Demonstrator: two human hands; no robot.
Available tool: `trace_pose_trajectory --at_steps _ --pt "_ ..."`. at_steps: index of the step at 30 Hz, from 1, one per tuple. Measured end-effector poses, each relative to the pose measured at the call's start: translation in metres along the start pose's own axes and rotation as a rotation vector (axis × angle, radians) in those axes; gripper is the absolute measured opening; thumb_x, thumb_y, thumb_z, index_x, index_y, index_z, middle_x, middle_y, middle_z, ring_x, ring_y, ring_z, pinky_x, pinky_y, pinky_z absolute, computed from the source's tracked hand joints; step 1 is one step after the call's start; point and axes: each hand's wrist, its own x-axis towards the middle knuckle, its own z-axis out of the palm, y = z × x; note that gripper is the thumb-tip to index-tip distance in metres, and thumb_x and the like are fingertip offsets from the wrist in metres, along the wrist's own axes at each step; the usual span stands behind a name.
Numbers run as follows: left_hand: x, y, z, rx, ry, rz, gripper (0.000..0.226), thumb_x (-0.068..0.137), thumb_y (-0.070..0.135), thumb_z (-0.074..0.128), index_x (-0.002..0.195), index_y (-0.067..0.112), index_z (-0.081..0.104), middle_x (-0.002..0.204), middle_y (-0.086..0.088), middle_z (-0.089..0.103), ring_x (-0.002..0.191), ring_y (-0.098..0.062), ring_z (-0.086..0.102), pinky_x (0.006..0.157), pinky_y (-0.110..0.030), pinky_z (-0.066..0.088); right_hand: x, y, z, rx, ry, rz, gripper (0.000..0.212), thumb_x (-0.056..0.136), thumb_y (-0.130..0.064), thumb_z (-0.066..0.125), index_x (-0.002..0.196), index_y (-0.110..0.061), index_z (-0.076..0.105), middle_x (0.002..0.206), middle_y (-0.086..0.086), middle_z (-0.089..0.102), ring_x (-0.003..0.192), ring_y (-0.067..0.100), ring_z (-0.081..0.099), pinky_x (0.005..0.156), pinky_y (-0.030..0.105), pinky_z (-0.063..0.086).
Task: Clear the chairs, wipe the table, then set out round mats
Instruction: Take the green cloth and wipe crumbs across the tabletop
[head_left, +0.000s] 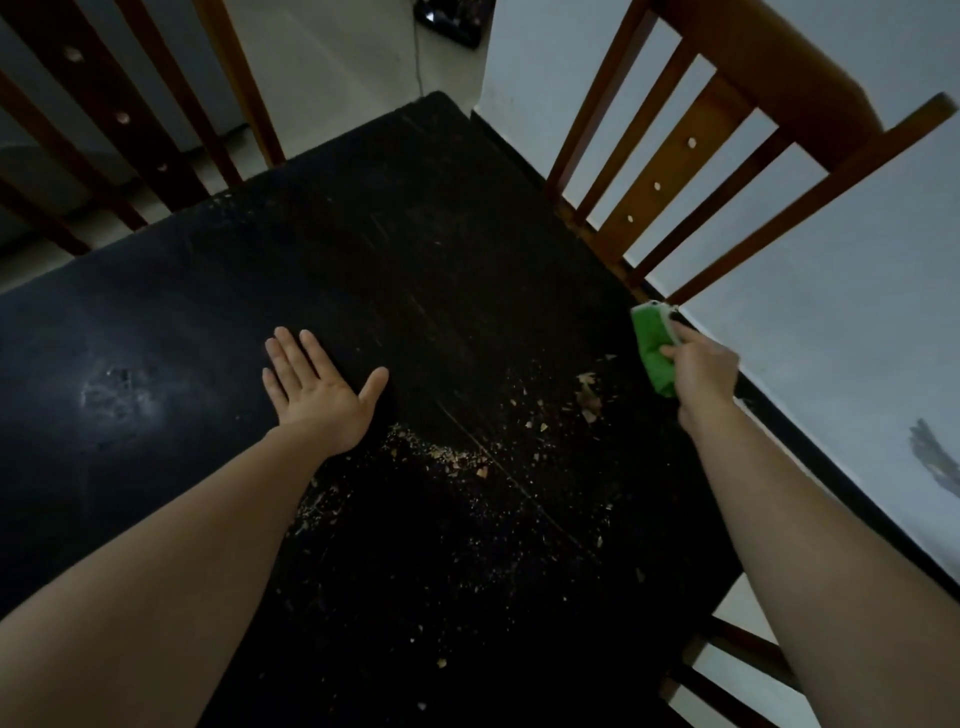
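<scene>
Debris (457, 460) is the main risk: pale flakes and fine crumbs lie scattered across the near half of the bench (415, 234), and a fast stroke toward the edge would, I judge, sweep them onto the floor beside the slatted wooden chair (670, 171) at my right. My right hand (701, 374) grips the green pad (652, 353) at the right edge of the bench, just beside the largest flakes; whether it touches the surface I cannot tell. My left hand (317, 395) lies flat, palm down, fingers spread on the bench. The top is dark, matt, scratched wood with a dull smear at left, where grit may drag. The pad looks soft, with a pale backing. No round mats are in view.
</scene>
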Motion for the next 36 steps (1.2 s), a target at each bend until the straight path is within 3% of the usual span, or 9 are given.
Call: trace_pose_trajectory --at_steps 2,5,10,16,23,26,28,32,36 --pt "0.000 0.000 0.001 0.006 0.008 -0.003 0.103 0.086 0.075 0.021 0.145 0.005 -0.027 0.150 -0.015 -0.037 0.139 -0.028 -0.034 0.114 -0.043 -0.017 0.007 0.005 -0.005 -0.004 0.093 0.001 0.046 0.088 0.005 0.047 0.127 -0.016 0.062 0.131 0.004 0.059 0.118 0.021 0.054 0.099 0.025 0.044" --pt "0.002 0.001 0.001 0.010 0.006 -0.001 0.103 0.086 0.075 0.022 0.145 0.005 -0.026 0.151 -0.015 -0.037 0.139 -0.027 -0.034 0.114 -0.043 -0.017 0.009 0.008 0.005 -0.089 0.068 -0.059 0.043 0.091 0.001 0.050 0.129 -0.016 0.060 0.130 0.002 0.059 0.115 0.014 0.053 0.087 0.012 0.041" --pt "0.000 0.003 0.000 0.029 -0.003 -0.010 0.103 0.086 0.074 0.021 0.145 0.005 -0.027 0.150 -0.016 -0.037 0.139 -0.028 -0.034 0.113 -0.043 -0.017 0.001 0.009 0.033 -0.320 -0.148 -0.234 0.042 0.092 -0.005 0.051 0.129 -0.022 0.060 0.132 0.001 0.058 0.114 0.018 0.057 0.102 0.035 0.046" --pt "-0.003 0.004 -0.003 0.018 -0.007 -0.010 0.104 0.086 0.075 0.022 0.145 0.005 -0.027 0.151 -0.016 -0.036 0.139 -0.028 -0.034 0.114 -0.044 -0.017 -0.034 0.014 0.055 -0.383 -0.421 -0.282 0.042 0.095 0.000 0.046 0.130 -0.020 0.059 0.138 -0.006 0.053 0.128 0.009 0.047 0.096 0.015 0.033" --pt "-0.007 0.004 -0.006 0.013 -0.033 -0.003 0.106 0.084 0.076 0.022 0.145 0.005 -0.027 0.150 -0.016 -0.037 0.139 -0.028 -0.034 0.114 -0.044 -0.017 -0.075 0.038 0.060 -0.516 -0.680 -0.350 0.045 0.089 0.007 0.048 0.118 -0.021 0.068 0.132 -0.007 0.060 0.126 0.008 0.050 0.107 0.018 0.030" --pt "-0.007 0.004 -0.008 0.011 -0.042 -0.005 0.106 0.084 0.077 0.022 0.145 0.005 -0.027 0.150 -0.015 -0.037 0.139 -0.028 -0.034 0.114 -0.044 -0.016 -0.083 0.033 0.056 -0.553 -0.812 -0.251 0.041 0.087 0.002 0.055 0.116 -0.023 0.069 0.124 -0.010 0.063 0.118 0.007 0.051 0.099 0.020 0.036" --pt "-0.007 0.005 -0.009 0.010 -0.045 -0.001 0.106 0.084 0.077 0.023 0.145 0.005 -0.027 0.150 -0.015 -0.037 0.139 -0.028 -0.034 0.114 -0.044 -0.016 -0.081 0.024 0.052 -0.411 -0.770 -0.160 0.042 0.087 0.004 0.055 0.118 -0.021 0.068 0.121 -0.009 0.062 0.115 0.008 0.052 0.089 0.017 0.038" --pt "-0.006 0.004 -0.007 0.008 -0.046 0.003 0.105 0.085 0.076 0.023 0.144 0.006 -0.028 0.150 -0.015 -0.038 0.138 -0.028 -0.035 0.114 -0.044 -0.017 -0.060 0.006 0.043 -0.108 -0.434 -0.080 0.042 0.090 0.003 0.050 0.125 -0.018 0.062 0.131 -0.002 0.057 0.114 0.013 0.052 0.090 0.025 0.043" --pt "-0.004 0.004 -0.006 0.011 -0.041 -0.003 0.105 0.085 0.076 0.022 0.145 0.006 -0.028 0.150 -0.014 -0.038 0.138 -0.027 -0.035 0.113 -0.044 -0.017 -0.022 -0.001 0.044 -0.046 -0.049 -0.059 0.045 0.092 -0.001 0.050 0.130 -0.023 0.059 0.139 0.000 0.051 0.126 0.018 0.047 0.107 0.031 0.038"
